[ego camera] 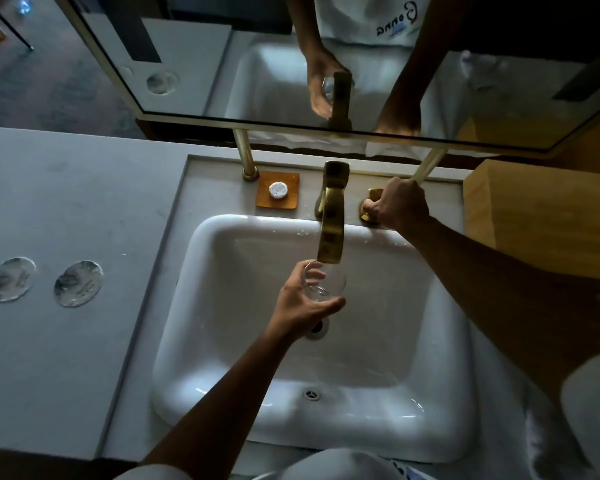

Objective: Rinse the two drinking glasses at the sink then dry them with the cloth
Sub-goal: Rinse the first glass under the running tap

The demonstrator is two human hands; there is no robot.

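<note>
One drinking glass (326, 282); two round coasters (10, 279) (78, 283) on the counter; one brass faucet (332, 216); one brass handle (369, 204); one white basin (430, 341); two hands (303, 303) (400, 207).

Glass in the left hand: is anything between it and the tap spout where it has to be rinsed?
Nothing visible. The left hand holds the glass over the sink, its mouth right under the tip of the tap spout. The right hand grips the tap handle, off to the side.
</note>
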